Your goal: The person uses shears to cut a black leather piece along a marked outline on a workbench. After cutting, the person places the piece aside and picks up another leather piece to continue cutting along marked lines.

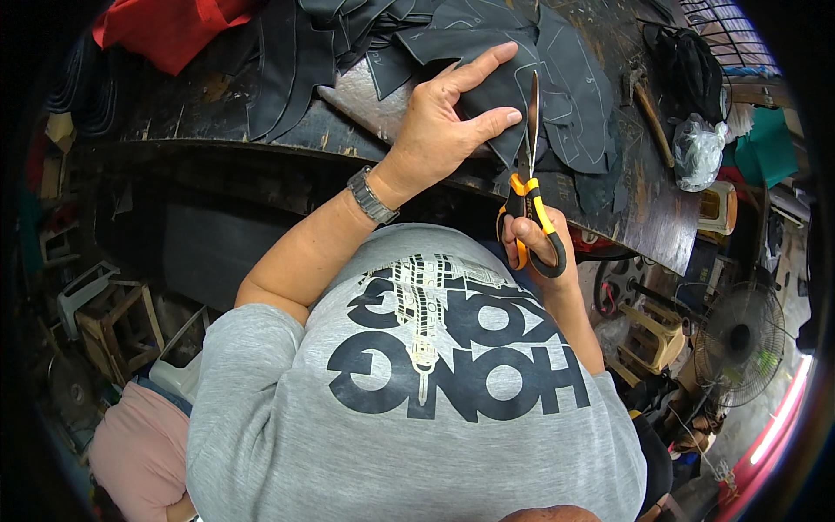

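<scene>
My left hand point(448, 122), a dark-banded watch on its wrist, rests on a dark grey leather-like sheet point(497, 83) at the table edge. Its forefinger and thumb are spread apart on the sheet; the other fingers are mostly hidden. My right hand point(528, 232) grips scissors point(525, 184) with orange, yellow and black handles. The scissor blades point away from me and lie over the sheet, close to my left thumb. Another dark panel point(576, 87) with pale drawn outlines lies just right of the blades.
The worn dark table point(639, 204) carries more dark cut pieces point(296, 65) and a red cloth point(170, 30) at the far left. At the right lie a hammer point(654, 122) and a clear plastic bag point(698, 152). A fan point(739, 339) and stools point(117, 326) stand around; another person point(139, 452) is lower left.
</scene>
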Motion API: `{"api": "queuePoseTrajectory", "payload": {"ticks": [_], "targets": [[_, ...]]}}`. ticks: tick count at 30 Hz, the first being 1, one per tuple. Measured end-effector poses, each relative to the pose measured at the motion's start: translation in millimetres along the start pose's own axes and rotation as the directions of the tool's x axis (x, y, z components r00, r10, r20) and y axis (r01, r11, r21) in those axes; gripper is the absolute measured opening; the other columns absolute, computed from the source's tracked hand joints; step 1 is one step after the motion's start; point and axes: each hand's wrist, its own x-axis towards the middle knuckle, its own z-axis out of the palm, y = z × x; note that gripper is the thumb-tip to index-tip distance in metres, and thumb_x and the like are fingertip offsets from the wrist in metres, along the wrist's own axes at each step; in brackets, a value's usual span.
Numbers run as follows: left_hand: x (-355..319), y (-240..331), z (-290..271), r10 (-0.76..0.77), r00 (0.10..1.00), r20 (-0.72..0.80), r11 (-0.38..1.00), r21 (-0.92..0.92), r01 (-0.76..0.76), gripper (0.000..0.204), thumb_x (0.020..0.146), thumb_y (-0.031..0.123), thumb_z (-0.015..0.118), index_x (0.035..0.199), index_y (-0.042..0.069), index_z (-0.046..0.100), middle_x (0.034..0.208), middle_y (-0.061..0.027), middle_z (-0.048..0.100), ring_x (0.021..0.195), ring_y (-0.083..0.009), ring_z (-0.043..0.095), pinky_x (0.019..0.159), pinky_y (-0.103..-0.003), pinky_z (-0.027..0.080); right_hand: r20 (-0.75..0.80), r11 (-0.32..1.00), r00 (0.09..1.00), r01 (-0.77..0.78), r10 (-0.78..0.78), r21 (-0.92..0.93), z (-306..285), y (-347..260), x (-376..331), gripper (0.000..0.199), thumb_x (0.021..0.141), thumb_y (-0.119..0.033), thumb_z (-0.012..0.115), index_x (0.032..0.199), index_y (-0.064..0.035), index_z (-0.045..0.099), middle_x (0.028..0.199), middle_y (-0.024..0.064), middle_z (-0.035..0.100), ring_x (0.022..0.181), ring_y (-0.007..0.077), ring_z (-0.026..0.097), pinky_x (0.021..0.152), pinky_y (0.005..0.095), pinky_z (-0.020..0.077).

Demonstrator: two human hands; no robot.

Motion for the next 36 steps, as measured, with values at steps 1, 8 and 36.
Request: {"api": "queuePoseTrajectory", "payload": {"ticks": [1,8,36], "targets": [[0,0,-1,-0.001,1.000,0.009,1.000,0.003,0.001,0.060,0.083,0.001,0.073,0.138,0.005,0.050,0.127,-0.0094,0.060,0.103,-0.0105,0.061,0.089,-0.023,0.053,-0.007,1.000,1.000,-0.001,0.001,-0.002,1,0,-1,0.037,0.079,-0.035,0.078,0.078,-0.0033,0.059,0.060,0.0020,0.054,0.045,0.0081,0.052,0.040,0.0214,0.0421],[4,-5,-7,-0.026,0.998,0.064,1.000,-0.015,0.027,0.062,0.083,0.000,0.072,0.140,0.006,0.049,0.125,-0.0083,0.061,0.102,-0.0097,0.061,0.088,-0.023,0.053,-0.015,1.000,1.000,-0.009,0.009,0.021,1,0,-5,0.032,0.080,-0.029,0.078,0.076,-0.0029,0.059,0.057,0.0021,0.053,0.043,0.0075,0.050,0.038,0.0215,0.0393],[1,-1,-12,-0.023,0.991,0.133,0.999,-0.040,0.029,0.064,0.082,0.006,0.074,0.140,0.007,0.048,0.133,-0.0111,0.056,0.111,-0.0155,0.061,0.095,-0.027,0.051,0.046,0.999,0.998,-0.034,0.034,-0.010,-9,1,3,0.038,0.077,-0.033,0.081,0.076,-0.0020,0.059,0.058,0.0018,0.054,0.043,0.0083,0.051,0.037,0.0206,0.0404]]}}
